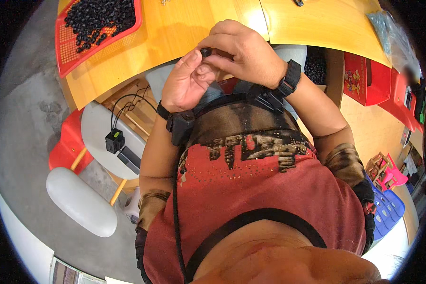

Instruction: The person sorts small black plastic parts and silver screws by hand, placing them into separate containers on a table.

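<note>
Between the fingertips of both hands sits a small round black part [205, 52], too small to name more exactly. My left hand [188, 81], palm turned up, pinches it with the thumb from the left side. My right hand [241, 53] reaches over from the right, its thumb and fingers closed on the same part. Both hands meet just over the near edge of the yellow wooden table [175, 28]. Farther left on the table, a red plastic basket [138, 21] holds many small black parts [99, 19] that look similar.
Below the table at right stands an open cardboard box [335, 71] of small black pieces, beside red boxes [364, 80]. A see-through plastic bag [395, 40] lies at the table's right end. Grey padded seats [80, 201] are at left, a blue plastic stool [388, 213] at right.
</note>
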`<state>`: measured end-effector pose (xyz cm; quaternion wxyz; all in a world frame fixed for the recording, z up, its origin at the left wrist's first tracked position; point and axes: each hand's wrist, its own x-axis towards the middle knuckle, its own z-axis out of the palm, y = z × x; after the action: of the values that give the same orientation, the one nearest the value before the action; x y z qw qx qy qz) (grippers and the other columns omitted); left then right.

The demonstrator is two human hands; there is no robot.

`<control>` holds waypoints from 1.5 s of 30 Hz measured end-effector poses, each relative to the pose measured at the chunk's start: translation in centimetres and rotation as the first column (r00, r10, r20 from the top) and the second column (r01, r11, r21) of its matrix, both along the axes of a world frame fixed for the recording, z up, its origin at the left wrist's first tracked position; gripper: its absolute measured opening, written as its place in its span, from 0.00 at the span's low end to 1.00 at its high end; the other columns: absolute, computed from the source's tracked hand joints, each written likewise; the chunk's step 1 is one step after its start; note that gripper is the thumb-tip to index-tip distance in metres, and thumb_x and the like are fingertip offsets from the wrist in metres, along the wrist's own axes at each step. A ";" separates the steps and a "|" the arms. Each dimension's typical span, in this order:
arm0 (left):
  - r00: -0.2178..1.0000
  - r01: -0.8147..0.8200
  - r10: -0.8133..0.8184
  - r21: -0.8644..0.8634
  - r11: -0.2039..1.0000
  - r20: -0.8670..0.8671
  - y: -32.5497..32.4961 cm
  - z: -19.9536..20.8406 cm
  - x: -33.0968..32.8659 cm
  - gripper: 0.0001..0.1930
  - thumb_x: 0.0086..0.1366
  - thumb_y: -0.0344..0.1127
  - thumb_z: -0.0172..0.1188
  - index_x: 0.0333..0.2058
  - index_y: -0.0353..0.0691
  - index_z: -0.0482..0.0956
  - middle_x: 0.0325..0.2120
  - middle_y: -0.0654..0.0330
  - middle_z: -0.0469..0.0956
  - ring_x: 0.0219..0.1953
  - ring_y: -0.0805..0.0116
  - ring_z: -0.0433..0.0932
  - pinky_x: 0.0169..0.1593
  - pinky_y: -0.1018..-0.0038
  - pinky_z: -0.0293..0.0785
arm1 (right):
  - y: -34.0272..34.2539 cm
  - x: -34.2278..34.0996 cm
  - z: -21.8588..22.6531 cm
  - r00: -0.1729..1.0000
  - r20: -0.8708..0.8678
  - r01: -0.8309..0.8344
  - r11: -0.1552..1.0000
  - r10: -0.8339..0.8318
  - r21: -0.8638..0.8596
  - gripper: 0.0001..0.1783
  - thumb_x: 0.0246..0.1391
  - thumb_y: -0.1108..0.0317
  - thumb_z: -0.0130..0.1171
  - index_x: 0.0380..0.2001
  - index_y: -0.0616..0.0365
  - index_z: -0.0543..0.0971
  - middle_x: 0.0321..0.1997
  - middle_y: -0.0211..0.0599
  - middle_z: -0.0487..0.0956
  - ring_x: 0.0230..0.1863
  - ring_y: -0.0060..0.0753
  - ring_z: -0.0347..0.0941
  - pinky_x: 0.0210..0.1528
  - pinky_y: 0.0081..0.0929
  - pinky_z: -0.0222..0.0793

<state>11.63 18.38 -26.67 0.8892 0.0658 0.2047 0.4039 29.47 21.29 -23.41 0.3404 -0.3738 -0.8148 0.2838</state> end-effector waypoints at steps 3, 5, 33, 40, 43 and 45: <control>0.999 -0.004 0.006 -0.045 0.999 0.050 0.0 0.1 -0.1 0.07 0.63 0.35 0.55 0.37 0.40 0.73 0.26 0.66 0.71 0.25 0.79 0.64 0.30 0.82 0.61 | 0.0 0.0 0.0 1.000 0.002 -0.023 0.999 0.023 0.036 0.14 0.41 0.71 0.63 0.35 0.60 0.77 0.31 0.41 0.73 0.34 0.43 0.71 0.36 0.32 0.69; 1.000 -0.028 0.027 -0.077 0.997 -0.010 0.0 0.5 0.1 0.08 0.63 0.36 0.54 0.38 0.40 0.73 0.27 0.65 0.71 0.26 0.78 0.65 0.32 0.80 0.62 | -0.1 0.0 0.1 1.000 0.004 -0.022 0.998 0.022 0.052 0.14 0.41 0.71 0.63 0.35 0.60 0.77 0.31 0.42 0.73 0.34 0.44 0.71 0.37 0.32 0.69; 0.997 0.051 -0.042 0.133 0.990 -0.069 -0.4 -0.4 -0.8 0.10 0.64 0.33 0.52 0.40 0.35 0.73 0.34 0.62 0.74 0.33 0.72 0.71 0.42 0.75 0.69 | 0.0 0.7 0.7 0.992 0.018 -0.127 0.992 0.127 0.004 0.11 0.40 0.69 0.60 0.31 0.59 0.76 0.28 0.39 0.72 0.35 0.45 0.71 0.37 0.35 0.68; 0.986 -0.002 0.032 0.183 0.983 -0.166 -0.8 -0.4 -0.6 0.10 0.64 0.34 0.52 0.41 0.35 0.73 0.36 0.62 0.74 0.34 0.75 0.69 0.40 0.76 0.65 | -0.1 0.6 0.6 0.989 -0.039 -0.143 0.990 0.143 0.006 0.13 0.39 0.70 0.61 0.33 0.60 0.76 0.29 0.40 0.72 0.35 0.45 0.70 0.38 0.35 0.68; 0.978 -0.035 0.070 0.177 0.984 -0.197 -0.7 0.4 -0.1 0.12 0.64 0.35 0.53 0.43 0.35 0.73 0.37 0.62 0.74 0.34 0.75 0.69 0.39 0.77 0.65 | -0.1 0.6 0.8 0.984 -0.117 -0.143 0.988 0.134 -0.067 0.17 0.41 0.70 0.62 0.38 0.60 0.75 0.30 0.39 0.72 0.35 0.41 0.70 0.38 0.32 0.67; 0.968 -0.053 0.096 0.186 0.981 -0.234 -0.6 1.2 0.3 0.14 0.64 0.36 0.53 0.44 0.34 0.72 0.37 0.61 0.74 0.34 0.76 0.69 0.39 0.77 0.64 | -0.1 0.7 1.1 0.978 -0.169 -0.141 0.983 0.120 -0.116 0.21 0.43 0.70 0.63 0.43 0.59 0.75 0.32 0.38 0.72 0.35 0.37 0.70 0.37 0.30 0.67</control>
<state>11.93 17.76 -25.42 0.8323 0.1861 0.2768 0.4428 30.13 21.17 -22.27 0.3613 -0.3161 -0.7878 0.3860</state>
